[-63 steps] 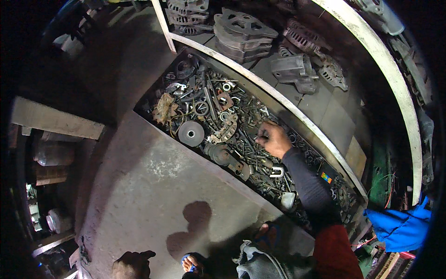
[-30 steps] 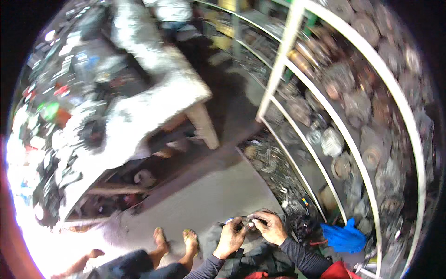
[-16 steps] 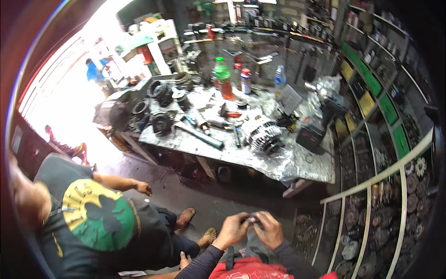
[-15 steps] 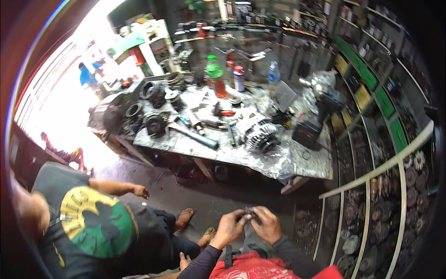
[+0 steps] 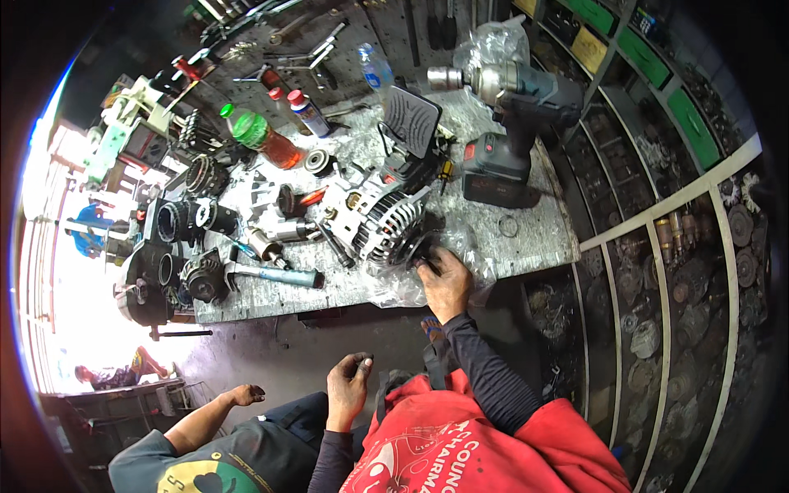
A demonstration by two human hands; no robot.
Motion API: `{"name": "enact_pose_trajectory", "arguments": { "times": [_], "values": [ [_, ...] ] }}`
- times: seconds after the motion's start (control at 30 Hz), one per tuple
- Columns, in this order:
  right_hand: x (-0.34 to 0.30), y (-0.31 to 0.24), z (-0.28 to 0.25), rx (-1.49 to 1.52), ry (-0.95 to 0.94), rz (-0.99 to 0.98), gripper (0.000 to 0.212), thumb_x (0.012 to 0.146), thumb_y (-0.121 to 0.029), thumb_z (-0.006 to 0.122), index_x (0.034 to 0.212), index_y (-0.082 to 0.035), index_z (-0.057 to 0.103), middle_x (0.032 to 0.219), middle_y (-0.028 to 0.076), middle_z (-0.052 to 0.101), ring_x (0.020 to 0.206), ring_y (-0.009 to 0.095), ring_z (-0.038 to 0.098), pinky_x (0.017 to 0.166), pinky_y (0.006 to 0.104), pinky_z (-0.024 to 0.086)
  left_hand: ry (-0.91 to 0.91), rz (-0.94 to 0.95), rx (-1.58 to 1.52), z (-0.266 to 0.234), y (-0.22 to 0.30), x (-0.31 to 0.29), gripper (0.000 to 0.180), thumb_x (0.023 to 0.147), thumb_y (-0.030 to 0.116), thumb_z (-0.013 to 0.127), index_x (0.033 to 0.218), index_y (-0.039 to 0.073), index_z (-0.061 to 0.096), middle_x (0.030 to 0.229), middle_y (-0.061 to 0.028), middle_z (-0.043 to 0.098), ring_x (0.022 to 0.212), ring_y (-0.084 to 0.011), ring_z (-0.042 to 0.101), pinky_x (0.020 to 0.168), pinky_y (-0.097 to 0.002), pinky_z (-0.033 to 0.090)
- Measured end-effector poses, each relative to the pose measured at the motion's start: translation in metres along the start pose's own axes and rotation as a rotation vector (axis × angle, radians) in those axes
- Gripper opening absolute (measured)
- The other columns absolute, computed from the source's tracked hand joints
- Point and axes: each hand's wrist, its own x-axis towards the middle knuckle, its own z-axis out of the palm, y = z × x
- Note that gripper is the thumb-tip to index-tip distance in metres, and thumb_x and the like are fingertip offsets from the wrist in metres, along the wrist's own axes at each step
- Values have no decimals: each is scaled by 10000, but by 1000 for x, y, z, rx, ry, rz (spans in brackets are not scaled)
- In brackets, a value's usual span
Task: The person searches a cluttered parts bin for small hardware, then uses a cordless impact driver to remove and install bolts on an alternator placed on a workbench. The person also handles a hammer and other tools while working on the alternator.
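An alternator [image 5: 385, 222], silver with a finned housing, lies on the workbench over crumpled clear plastic. My right hand [image 5: 446, 285] reaches to its dark pulley end [image 5: 421, 246], fingertips bent in against it. Whatever small part may be between those fingers is hidden. My left hand [image 5: 348, 390] is held low in front of the bench, thumb against curled, blackened fingers. I cannot make out what it holds, if anything.
On the bench [image 5: 538, 238] stand a cordless impact wrench [image 5: 514, 115], a green-topped bottle [image 5: 259, 138] and a spray can [image 5: 309, 113]. A hammer [image 5: 279, 274] lies near the front edge. Parts shelves [image 5: 657, 205] line the right. Another person's hand [image 5: 246, 395] is at lower left.
My hands were together over a small dark thing; now they are apart. The right has gone forward to the alternator, the left has moved left. My view has come closer to the bench.
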Motion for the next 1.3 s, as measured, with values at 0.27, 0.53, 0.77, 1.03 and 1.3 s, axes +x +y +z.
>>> {"name": "enact_pose_trajectory", "arguments": {
  "times": [0.27, 0.53, 0.77, 1.03, 1.3],
  "values": [
    [2, 10, 14, 79, 141, -114, 307, 877, -50, 780, 1154, 55, 698, 1063, 142, 759, 954, 173, 726, 832, 312, 574, -119, 88, 208, 2, 28, 25, 212, 994, 142, 697, 1087, -46, 722, 897, -83, 740, 815, -93, 639, 755, -269, 512],
    [3, 3, 11, 74, 70, 16, 393, 862, -32, 765, 1236, 57, 683, 1129, 157, 754, 1008, 194, 719, 887, 312, 557, -183, 45, 261, -11, 34, 20, 187, 1004, 124, 666, 1080, -39, 716, 852, -61, 693, 748, -90, 598, 681, -266, 462],
    [7, 2, 10, -123, 138, -212, 350, 826, -161, 761, 1111, 35, 709, 1013, 214, 730, 937, 352, 726, 834, 397, 555, -278, 141, 363, -12, 18, 15, 208, 1010, 185, 667, 1077, -6, 720, 758, 5, 644, 540, -50, 479, 487, -254, 369],
    [14, 10, 23, -54, 179, -275, 423, 725, -216, 800, 1045, 23, 660, 978, 193, 675, 954, 382, 669, 851, 449, 537, -294, 70, 375, 11, 24, 15, 165, 1012, 123, 656, 1074, -15, 722, 848, -23, 686, 690, -70, 529, 621, -255, 437],
    [12, 10, 16, 15, 118, -159, 521, 691, -283, 822, 1078, -17, 596, 1018, 175, 599, 956, 384, 630, 849, 466, 515, -338, 115, 355, 55, 45, 14, 225, 1030, 216, 658, 1029, -4, 704, 740, 9, 619, 560, -52, 482, 461, -255, 374]
  ]
}}
